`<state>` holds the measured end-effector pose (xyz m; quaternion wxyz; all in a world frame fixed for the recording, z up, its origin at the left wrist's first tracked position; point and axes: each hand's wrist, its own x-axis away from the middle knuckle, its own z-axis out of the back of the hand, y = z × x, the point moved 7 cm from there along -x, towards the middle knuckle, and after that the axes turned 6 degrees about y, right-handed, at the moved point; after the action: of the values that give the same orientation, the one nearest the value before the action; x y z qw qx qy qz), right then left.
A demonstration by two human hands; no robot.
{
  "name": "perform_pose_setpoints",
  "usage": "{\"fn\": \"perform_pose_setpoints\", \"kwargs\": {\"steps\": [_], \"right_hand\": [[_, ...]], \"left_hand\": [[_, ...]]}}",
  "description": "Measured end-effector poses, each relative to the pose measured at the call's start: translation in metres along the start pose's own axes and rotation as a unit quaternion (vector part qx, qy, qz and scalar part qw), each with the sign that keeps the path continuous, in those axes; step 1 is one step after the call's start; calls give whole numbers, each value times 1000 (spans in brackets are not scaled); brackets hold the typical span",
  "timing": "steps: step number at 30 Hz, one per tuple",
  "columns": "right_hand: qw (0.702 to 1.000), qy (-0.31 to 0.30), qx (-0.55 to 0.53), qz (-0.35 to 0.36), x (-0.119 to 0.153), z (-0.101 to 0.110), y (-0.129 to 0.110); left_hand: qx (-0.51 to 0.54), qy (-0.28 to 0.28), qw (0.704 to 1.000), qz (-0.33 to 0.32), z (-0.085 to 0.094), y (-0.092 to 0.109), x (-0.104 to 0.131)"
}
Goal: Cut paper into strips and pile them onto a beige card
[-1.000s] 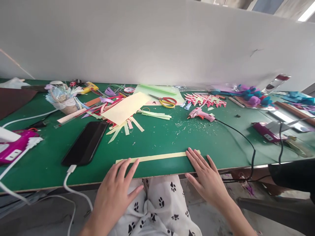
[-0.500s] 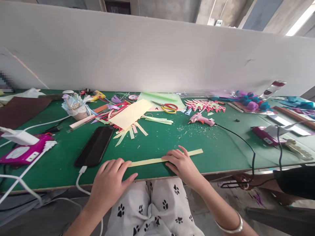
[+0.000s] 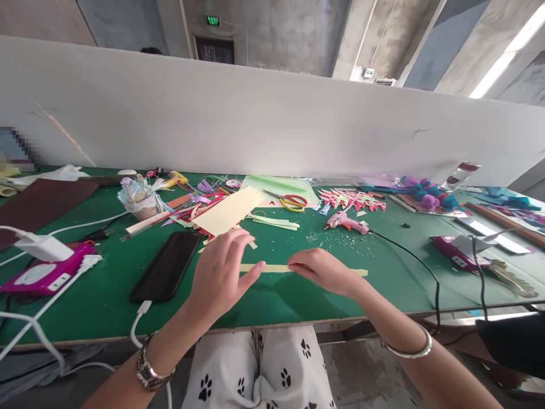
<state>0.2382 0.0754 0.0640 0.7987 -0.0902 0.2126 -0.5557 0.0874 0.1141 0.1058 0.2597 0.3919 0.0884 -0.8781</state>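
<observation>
A pale yellow paper strip (image 3: 275, 268) lies lengthwise on the green tabletop before me. My right hand (image 3: 321, 267) has its fingers pressed together on the middle of the strip, and its right end shows beyond the wrist. My left hand (image 3: 223, 270) is over the strip's left end with thumb and fingers apart. That hand's fingers curve away from the strip, and the left tip of the strip is hidden behind it. Past my hands lie a pale yellow paper sheet (image 3: 232, 211), light green strips (image 3: 276, 222) and yellow-red scissors (image 3: 293, 202).
A pink glue gun (image 3: 347, 222) with a black cord lies to the right, among tiny scraps. A black phone (image 3: 167, 267) on a charging cable is at the left. Magenta power strips (image 3: 55, 272) stand at both sides. A white partition (image 3: 272, 125) closes off the back.
The view has tilted upward. My left hand has come off the strip and moved right, its thumb and fingers now apart. My right hand's fingers have drawn together on the strip.
</observation>
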Motion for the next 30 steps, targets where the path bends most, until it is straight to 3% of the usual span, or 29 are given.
{"fn": "perform_pose_setpoints", "kwargs": {"steps": [3, 6, 8, 18, 26, 30], "right_hand": [[999, -20, -30, 33, -7, 1, -4], [997, -34, -43, 53, -14, 0, -7], [997, -44, -38, 49, -18, -2, -7], [998, -33, -52, 23, -28, -8, -1], [991, 4, -132, -37, -8, 9, 30], [989, 25, -115, -85, 10, 19, 59]], "left_hand": [[50, -109, 992, -28, -25, 14, -2], [127, -236, 963, 1, -53, 20, 4], [169, -283, 943, 35, -64, 19, 6], [316, -379, 852, 175, -63, -2, 13], [288, -377, 859, 195, -42, -29, 14], [276, -405, 841, 230, -35, -40, 22]]}}
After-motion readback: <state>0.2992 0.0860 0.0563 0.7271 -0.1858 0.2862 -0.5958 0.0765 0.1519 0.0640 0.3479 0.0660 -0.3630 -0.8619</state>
